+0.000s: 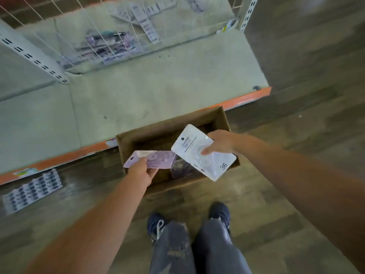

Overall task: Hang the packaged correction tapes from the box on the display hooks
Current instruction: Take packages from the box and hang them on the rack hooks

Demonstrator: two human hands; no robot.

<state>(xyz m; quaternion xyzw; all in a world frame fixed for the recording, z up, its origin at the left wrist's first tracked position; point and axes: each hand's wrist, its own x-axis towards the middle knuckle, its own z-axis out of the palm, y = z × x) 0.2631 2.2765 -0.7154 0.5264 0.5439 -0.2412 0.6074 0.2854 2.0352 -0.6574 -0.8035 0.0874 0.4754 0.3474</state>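
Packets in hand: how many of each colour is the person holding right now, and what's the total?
White packet, in the right hand: 1
Purple packets, in the left hand: at least 1; a stack cannot be ruled out
Total held: at least 2

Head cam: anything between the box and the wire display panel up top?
Only bare shelf base lies between the cardboard box and the wire panel, in the head view.

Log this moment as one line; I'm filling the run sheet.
left hand: holds purple packs | right hand: holds white pack | both over box | hung: not yet
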